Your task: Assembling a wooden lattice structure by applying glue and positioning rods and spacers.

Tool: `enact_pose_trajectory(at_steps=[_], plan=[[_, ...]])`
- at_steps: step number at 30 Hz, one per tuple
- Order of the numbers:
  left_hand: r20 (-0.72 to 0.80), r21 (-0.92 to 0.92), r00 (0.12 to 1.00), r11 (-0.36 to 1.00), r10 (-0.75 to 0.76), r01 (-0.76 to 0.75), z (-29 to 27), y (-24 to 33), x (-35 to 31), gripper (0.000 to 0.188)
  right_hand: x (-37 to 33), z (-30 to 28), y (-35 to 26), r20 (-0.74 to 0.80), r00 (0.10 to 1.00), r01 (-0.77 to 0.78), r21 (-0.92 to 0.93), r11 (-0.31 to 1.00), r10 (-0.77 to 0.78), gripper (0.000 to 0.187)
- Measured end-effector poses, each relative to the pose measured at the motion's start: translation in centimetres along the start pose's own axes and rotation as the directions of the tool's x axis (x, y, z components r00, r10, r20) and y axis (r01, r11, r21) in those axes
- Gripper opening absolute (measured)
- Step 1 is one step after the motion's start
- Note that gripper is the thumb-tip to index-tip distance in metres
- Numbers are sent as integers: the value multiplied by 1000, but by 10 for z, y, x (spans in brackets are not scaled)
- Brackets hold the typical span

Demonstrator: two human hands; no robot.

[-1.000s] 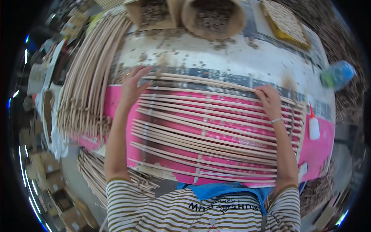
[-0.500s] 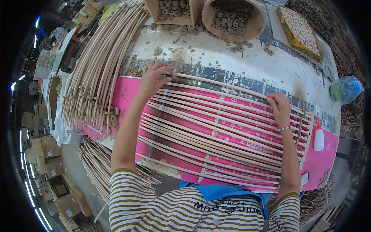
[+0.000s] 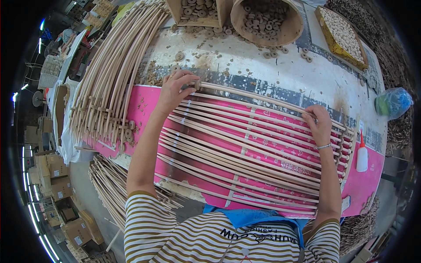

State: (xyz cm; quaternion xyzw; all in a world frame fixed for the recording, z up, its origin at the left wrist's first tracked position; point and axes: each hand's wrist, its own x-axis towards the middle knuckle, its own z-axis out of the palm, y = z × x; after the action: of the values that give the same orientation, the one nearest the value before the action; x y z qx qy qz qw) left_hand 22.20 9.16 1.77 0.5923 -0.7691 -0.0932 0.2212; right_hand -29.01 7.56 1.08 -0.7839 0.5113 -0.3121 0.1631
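My left hand (image 3: 175, 89) is closed at the left end of a pale wooden rod (image 3: 250, 94), its fingers around a small wooden ring (image 3: 197, 84) there. Farther right, my right hand (image 3: 319, 123) pinches the same rod between thumb and fingers. This rod lies along the far side of a row of similar rods (image 3: 245, 144) spread over a pink sheet (image 3: 144, 103). At their right ends several rods carry small wooden rings (image 3: 341, 151). Beside those ends stands a white glue bottle (image 3: 362, 158) with a red nozzle.
A stack of ringed rods (image 3: 112, 72) covers the table's left. At the back are a wooden box (image 3: 218, 19) and a round tub (image 3: 293, 35), both holding wooden rings. A yellow-sided tray (image 3: 346, 50) of pale pieces and a blue plastic bag (image 3: 393, 104) lie right.
My right hand has shifted very slightly to the right along the rod. The left hand keeps its hold at the ringed end, nearly still.
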Motion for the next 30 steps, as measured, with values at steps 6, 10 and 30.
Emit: enact_pose_trajectory(at_steps=[6, 10, 30], plan=[[-17, 14, 1000, 1000, -3, 3, -2, 2, 0, 42, 4, -4, -3, 7, 995, 104, -130, 986, -104, 14], [-30, 6, 1000, 1000, 8, -8, -1, 0, -1, 43, 4, -1, -13, -34, 998, 56, -65, 996, -58, 13], [-128, 203, 946, 926, -297, 318, 21, -99, 87, 48, 67, -3, 79, 29, 998, -58, 126, 990, 55, 11]])
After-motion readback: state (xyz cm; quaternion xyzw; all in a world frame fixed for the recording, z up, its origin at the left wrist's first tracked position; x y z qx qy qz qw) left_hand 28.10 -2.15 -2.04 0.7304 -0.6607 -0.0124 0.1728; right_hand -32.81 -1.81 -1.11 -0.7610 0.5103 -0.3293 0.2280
